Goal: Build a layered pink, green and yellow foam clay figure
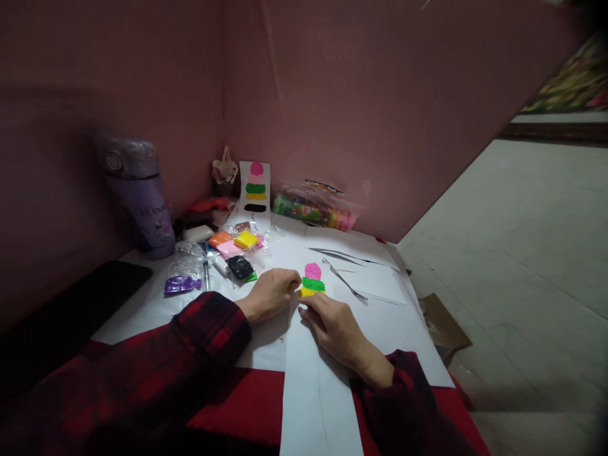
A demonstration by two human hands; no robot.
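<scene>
A stack of textured modelling clay lies on a long white paper strip [316, 380]: pink clay [312, 272] at the top, green clay [314, 285] below, then yellow clay [311, 292]. My left hand [272, 294] is closed, its fingertips curled together at the left edge of the green and yellow clay. Whatever it pinches is hidden. From the lower right, my right hand [339, 329] bends its fingers against the yellow clay's lower edge, covering part of it. A silver fork [346, 283] rests just right of the clay.
Several clay packets, including yellow [246, 239], black [240, 267] and purple [182, 285] ones, lie left. A purple bottle [145, 202] stands behind them. A card with coloured bands [255, 174] leans on the wall beside a bag of coloured sticks [316, 211]. A dark slab [95, 304] occupies the left.
</scene>
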